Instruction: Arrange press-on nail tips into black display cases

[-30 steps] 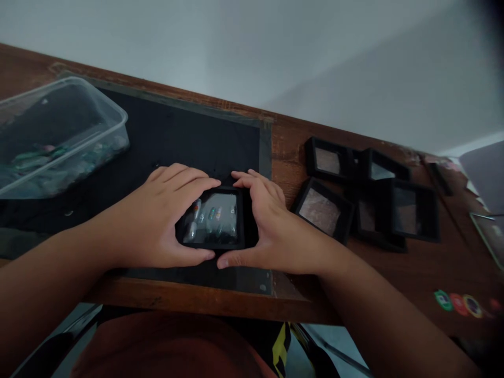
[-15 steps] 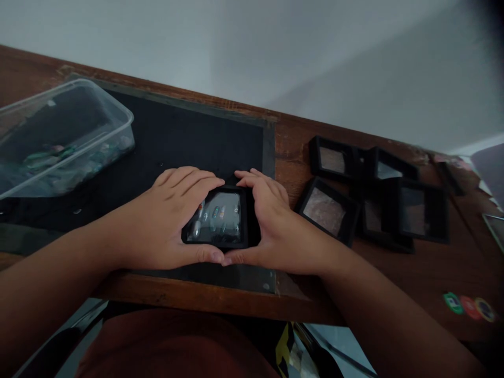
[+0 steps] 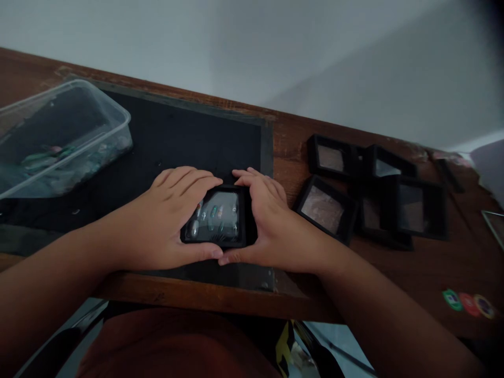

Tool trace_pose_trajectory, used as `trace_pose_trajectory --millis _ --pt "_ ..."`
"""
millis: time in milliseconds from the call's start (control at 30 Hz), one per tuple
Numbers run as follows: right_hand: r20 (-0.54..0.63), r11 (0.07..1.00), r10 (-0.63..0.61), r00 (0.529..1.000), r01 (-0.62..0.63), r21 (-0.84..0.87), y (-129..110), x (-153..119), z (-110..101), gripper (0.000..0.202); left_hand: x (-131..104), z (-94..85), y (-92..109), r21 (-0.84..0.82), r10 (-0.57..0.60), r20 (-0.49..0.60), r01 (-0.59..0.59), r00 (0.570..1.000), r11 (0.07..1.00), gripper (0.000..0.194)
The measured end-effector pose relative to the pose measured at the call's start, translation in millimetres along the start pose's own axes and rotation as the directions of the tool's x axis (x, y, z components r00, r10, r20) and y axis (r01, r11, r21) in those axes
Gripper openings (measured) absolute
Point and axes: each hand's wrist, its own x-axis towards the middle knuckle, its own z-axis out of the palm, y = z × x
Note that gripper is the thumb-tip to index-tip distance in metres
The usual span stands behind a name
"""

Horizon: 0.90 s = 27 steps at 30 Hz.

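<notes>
A small black display frame with a clear window lies on the dark mat between my hands. Several small shiny stones, some greenish and some silvery, show in its window. My left hand curves around the left side, fingers along the far edge and thumb along the near edge. Around the right side wraps my right hand in the same way. Both thumb tips meet at the near edge, and the fingertips at the far edge are partly hidden.
A clear plastic tub of greenish pieces stands at the left on the black mat. To the right, several black frames lie grouped on the wooden table. Round coloured tokens sit near the right front edge.
My hands stay around the frame with almost no movement. The whole view has shifted very slightly.
</notes>
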Motion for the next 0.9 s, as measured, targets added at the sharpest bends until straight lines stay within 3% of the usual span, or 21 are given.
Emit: trace_pose_trajectory --millis 300,567,767,900 --pt "0.015 1.000 -0.004 1.000 0.004 0.010 -0.8 -0.1 -1.6 0.121 1.0 -0.3 0.2 -0.019 0.002 0.006 -0.002 1.000 1.000 0.096" --pt "0.108 1.000 -0.014 0.994 0.014 -0.001 -0.2 -0.9 -8.4 0.129 0.2 0.3 1.1 -0.016 -0.021 0.019 0.021 1.000 1.000 0.089" --pt "0.096 1.000 -0.028 0.995 0.028 0.002 3.5 -1.2 -8.1 0.127 2.5 1.7 -4.8 -0.033 0.002 -0.010 -0.003 1.000 0.999 0.097" --pt "0.079 0.997 0.048 0.996 -0.053 0.060 4.4 -0.4 -4.5 0.150 3.6 -0.7 -7.0 -0.053 -0.011 -0.041 0.008 0.999 0.999 0.095"
